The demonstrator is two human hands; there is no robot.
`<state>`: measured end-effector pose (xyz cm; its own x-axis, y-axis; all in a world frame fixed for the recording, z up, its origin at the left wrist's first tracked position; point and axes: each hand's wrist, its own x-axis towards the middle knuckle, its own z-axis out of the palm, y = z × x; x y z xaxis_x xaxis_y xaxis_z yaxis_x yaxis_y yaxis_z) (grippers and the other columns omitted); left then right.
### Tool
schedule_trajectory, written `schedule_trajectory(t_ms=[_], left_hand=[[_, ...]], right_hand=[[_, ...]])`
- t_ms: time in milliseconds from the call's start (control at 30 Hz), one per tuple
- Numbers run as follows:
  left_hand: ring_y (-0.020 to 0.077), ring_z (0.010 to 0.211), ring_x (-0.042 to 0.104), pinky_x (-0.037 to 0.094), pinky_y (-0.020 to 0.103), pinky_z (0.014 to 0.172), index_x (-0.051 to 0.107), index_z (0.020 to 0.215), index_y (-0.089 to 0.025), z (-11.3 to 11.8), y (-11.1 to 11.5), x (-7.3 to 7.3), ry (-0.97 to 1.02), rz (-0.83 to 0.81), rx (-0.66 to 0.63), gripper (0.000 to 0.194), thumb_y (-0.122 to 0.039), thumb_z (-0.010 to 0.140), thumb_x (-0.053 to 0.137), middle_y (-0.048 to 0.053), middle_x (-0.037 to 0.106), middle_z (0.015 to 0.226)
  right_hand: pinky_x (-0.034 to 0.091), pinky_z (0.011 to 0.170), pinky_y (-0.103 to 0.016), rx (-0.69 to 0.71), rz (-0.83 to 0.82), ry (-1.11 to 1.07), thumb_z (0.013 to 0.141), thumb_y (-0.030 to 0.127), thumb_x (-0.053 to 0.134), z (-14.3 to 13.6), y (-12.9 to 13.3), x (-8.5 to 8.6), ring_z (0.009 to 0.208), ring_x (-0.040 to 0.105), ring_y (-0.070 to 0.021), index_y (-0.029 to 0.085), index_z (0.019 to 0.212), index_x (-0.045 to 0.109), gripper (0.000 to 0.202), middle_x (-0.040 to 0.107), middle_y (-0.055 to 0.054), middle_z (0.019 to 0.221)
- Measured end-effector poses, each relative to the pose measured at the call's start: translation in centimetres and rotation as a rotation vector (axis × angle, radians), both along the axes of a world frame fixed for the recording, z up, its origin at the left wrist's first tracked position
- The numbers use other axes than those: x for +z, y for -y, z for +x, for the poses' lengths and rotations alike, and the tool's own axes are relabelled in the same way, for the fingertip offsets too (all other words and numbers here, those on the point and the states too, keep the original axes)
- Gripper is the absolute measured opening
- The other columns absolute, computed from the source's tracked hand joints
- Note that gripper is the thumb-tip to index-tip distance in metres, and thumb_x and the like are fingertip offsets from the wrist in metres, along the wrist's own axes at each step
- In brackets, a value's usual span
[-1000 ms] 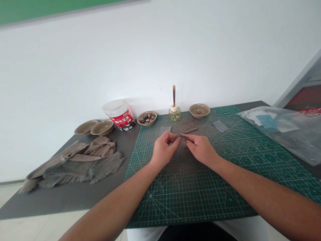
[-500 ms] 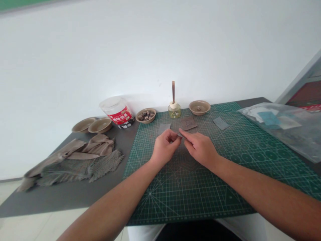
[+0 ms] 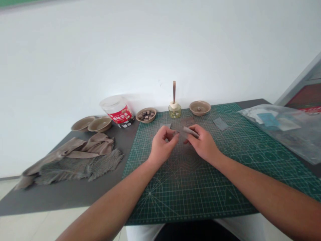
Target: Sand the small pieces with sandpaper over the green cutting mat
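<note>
Above the green cutting mat (image 3: 200, 187), my left hand (image 3: 163, 144) pinches a small dark piece (image 3: 176, 132) between thumb and fingers; too little of it shows to tell its kind. Just to the right, my right hand (image 3: 203, 142) grips a bent grey piece of sandpaper (image 3: 191, 131). A narrow gap separates the two hands. Behind them, a grey sheet (image 3: 165, 126) and a brown sheet (image 3: 187, 121) lie on the mat, both partly covered by my hands. Another grey sheet (image 3: 220, 124) rests further right.
Along the wall stand a bowl of small stone-like pieces (image 3: 146, 115), a reed diffuser (image 3: 175, 109), a bowl (image 3: 200, 108) and a plastic jar (image 3: 117, 112). Two bowls (image 3: 99, 124) and crumpled cloths (image 3: 75, 160) are at left. A clear plastic bag (image 3: 296, 137) lies right.
My hands have moved slightly apart. The sandpaper in my right hand now stands up and shows more of its surface, and my right index finger is no longer stretched over the small piece.
</note>
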<state>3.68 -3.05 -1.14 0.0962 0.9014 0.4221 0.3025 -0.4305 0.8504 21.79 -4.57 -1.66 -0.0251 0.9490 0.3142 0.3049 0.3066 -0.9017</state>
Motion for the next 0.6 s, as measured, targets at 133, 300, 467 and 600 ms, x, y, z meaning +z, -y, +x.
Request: schedule_trajectory(t_ms=[133,300,467,600], left_hand=[[0.0131,0.075,0.059,0.047,0.025,0.067,0.055,0.078,-0.019,0.07,-0.36,-0.44,-0.012,-0.049,-0.079,0.013,-0.02,0.081,0.068,0.002,0.064,0.088],[0.0129,0.07,0.058,0.046,0.024,0.065,0.057,0.078,-0.019,-0.16,-0.49,-0.9,-0.084,-0.118,-0.18,0.01,-0.021,0.082,0.066,-0.001,0.062,0.074],[0.0128,0.071,0.06,0.046,0.024,0.065,0.062,0.079,-0.018,-0.61,-0.59,-0.75,-0.095,-0.149,-0.242,0.01,-0.024,0.083,0.068,-0.001,0.065,0.076],[0.0139,0.073,0.063,0.049,0.025,0.068,0.067,0.095,-0.019,-0.66,-0.72,-0.61,-0.035,-0.207,-0.236,0.02,-0.026,0.078,0.076,0.0,0.069,0.08]], right_hand=[[0.053,0.068,-0.029,0.032,-0.036,-0.107,0.085,0.025,0.06,0.16,-0.28,-0.11,0.073,0.069,-0.0182,0.022,0.086,0.055,0.006,0.067,0.0,0.082],[0.047,0.067,-0.028,0.132,-0.08,0.075,0.084,0.027,0.061,0.36,0.03,0.14,0.073,0.061,-0.0172,0.021,0.084,0.061,0.006,0.065,0.002,0.077],[0.043,0.062,-0.027,0.163,-0.123,0.082,0.085,0.034,0.065,0.55,0.07,0.41,0.067,0.057,-0.0159,0.02,0.082,0.063,0.014,0.063,0.003,0.072],[0.045,0.068,-0.028,0.165,-0.096,0.013,0.085,0.031,0.066,0.85,0.04,0.74,0.074,0.06,-0.0168,0.019,0.091,0.068,0.013,0.067,0.001,0.08]])
